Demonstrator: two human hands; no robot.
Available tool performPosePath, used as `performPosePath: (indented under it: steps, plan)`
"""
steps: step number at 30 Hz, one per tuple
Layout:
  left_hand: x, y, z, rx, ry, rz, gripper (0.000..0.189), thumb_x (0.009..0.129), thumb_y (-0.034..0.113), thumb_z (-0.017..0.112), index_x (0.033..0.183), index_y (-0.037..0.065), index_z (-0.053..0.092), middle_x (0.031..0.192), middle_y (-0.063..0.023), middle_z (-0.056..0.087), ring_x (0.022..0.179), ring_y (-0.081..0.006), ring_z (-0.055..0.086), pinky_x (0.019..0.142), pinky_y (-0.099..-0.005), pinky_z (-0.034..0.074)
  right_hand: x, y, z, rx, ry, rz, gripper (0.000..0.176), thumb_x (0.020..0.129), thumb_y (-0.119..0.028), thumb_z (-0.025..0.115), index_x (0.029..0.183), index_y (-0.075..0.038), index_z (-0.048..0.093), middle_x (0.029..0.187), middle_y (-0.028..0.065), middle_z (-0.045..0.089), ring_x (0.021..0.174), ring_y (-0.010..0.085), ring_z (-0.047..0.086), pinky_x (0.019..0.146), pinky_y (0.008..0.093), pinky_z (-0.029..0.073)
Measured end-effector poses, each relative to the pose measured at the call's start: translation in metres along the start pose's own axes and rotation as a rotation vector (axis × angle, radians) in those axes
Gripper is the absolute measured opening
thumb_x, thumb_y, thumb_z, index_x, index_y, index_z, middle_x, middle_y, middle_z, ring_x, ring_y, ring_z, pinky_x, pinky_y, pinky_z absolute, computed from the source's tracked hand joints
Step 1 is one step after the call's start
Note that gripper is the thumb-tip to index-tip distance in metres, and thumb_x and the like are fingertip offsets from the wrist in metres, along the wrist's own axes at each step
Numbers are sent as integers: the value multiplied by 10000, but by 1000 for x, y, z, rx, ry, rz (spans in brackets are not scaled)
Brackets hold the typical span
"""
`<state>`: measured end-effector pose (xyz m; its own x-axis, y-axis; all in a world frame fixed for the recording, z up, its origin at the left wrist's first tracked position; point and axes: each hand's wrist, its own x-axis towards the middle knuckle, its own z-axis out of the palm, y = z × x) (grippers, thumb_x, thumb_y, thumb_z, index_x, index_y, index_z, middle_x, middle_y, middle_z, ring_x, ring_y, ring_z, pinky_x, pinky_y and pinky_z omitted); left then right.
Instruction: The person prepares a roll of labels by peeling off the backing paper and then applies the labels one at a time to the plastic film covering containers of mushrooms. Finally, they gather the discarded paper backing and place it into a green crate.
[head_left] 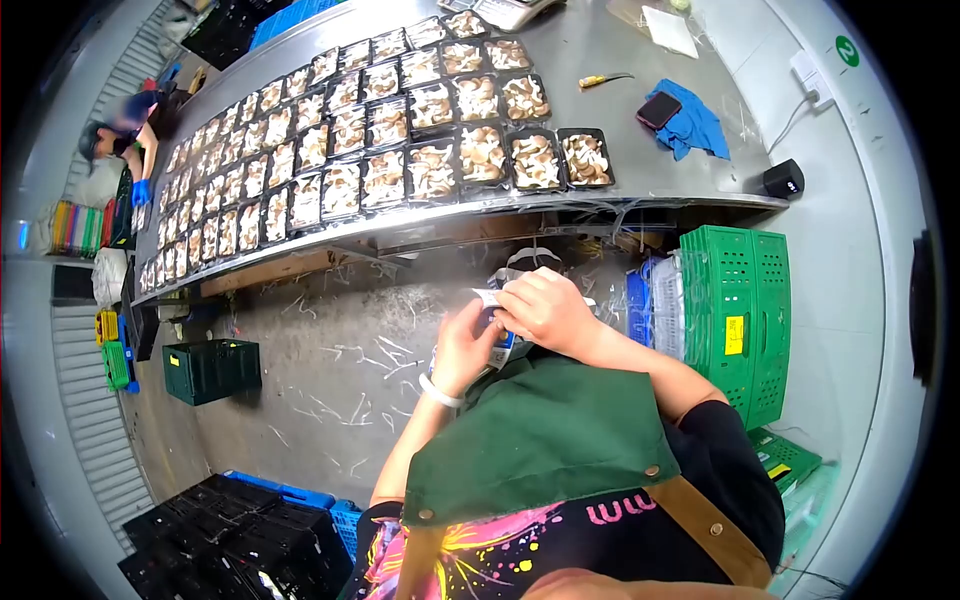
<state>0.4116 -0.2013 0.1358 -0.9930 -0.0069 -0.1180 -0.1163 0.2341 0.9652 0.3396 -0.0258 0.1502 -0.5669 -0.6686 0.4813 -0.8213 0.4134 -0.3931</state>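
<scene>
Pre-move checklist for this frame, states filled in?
1. Hands apart: not ok; left hand and right hand meet at a small whitish item.
2. Item identifiable: cannot tell; fingers cover much of it.
3. Mushroom packs on the steel table: ok, in rows.
4. Knife away from hands: ok, lying on the table.
5. Co-worker's gloved hands clear: ok, at the far left.
6. Floor clean: not ok; pale scraps scattered.

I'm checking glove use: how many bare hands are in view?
2: the wearer's left hand and right hand, close together near the middle of the view. The co-worker at far left shows a blue glove; another hand there may be hidden.
</scene>
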Motion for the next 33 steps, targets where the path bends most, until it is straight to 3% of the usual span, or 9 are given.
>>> performPosePath:
  steps: [6, 11, 14, 16, 19, 22, 25, 31, 33]
  plan:
    - [17, -11, -45, 156, -138, 51, 213, 830, 17, 674, 1036, -6, 625, 804, -165, 694, 738, -275, 716, 661, -357, 531, 26, 13, 41, 360, -92, 331, 117, 726, -172, 679, 691, -73, 629, 653, 115, 598, 629, 283, 629, 577, 365, 480]
    - [25, 5, -63, -464, -104, -150, 806, 791, -120, 604, 1511, 11, 265, 1493, -144, 378, 1190, -184, 528, 976, -286, 451, 23, 117, 43, 1351, 354, 1263, 192, 814, -147, 661, 861, 34, 707, 701, 23, 667, 637, 114, 607, 585, 269, 484]
    - [44, 19, -61, -290, -165, -89, 811, 775, -94, 606, 1511, 53, 301, 1436, -144, 453, 1164, -163, 529, 944, -281, 456, 62, 95, -12, 422, 549, 919, 155, 814, -145, 655, 820, 9, 676, 707, 59, 654, 600, 124, 598, 556, 274, 475]
    - [61, 15, -50, -91, -203, -8, 802, 780, -60, 620, 1510, 105, 332, 1317, -123, 547, 1121, -141, 540, 907, -267, 463, 79, 76, -22, 8, 433, 176, 112, 716, -148, 692, 771, -61, 647, 714, 81, 628, 624, 216, 616, 591, 333, 497]
    - [87, -3, -32, -387, -217, -152, 685, 813, -57, 623, 1449, 12, 378, 1248, -86, 570, 1021, -123, 568, 849, -256, 481, 85, 71, 6, -140, 164, -311, 168, 790, -231, 657, 716, -93, 597, 733, 18, 567, 659, 205, 555, 565, 306, 425]
    - [109, 5, -34, -446, -187, -294, 604, 832, -51, 631, 1396, -12, 416, 1213, -80, 580, 1003, -124, 577, 828, -249, 486, 89, 94, 4, 64, 59, -110, 194, 804, -250, 695, 783, -65, 642, 791, 29, 617, 723, 211, 599, 618, 310, 463]
    - [125, 22, -30, -466, -135, -287, 583, 839, -38, 646, 1382, 0, 438, 1176, -71, 594, 986, -115, 579, 826, -240, 483, 91, 132, -15, 789, 11, 598, 414, 794, -299, 771, 1115, -60, 665, 980, 75, 684, 913, 161, 644, 772, 302, 501]
    - [182, 26, -11, -285, -415, -348, 626, 832, -27, 671, 1401, -37, 409, 1303, -92, 539, 1133, -146, 532, 961, -283, 437, 71, 218, -8, 1609, -454, 976, 445, 916, -281, 667, 1272, -39, 556, 1039, 42, 651, 927, 101, 600, 754, 247, 492]
    - [200, 22, -4, -243, -476, -369, 631, 838, -26, 670, 1409, -38, 403, 1305, -78, 538, 1130, -130, 526, 961, -274, 434, 74, 233, -17, 1578, -254, 951, 410, 892, -196, 685, 1250, -44, 557, 1028, 34, 650, 912, 99, 600, 740, 247, 487]
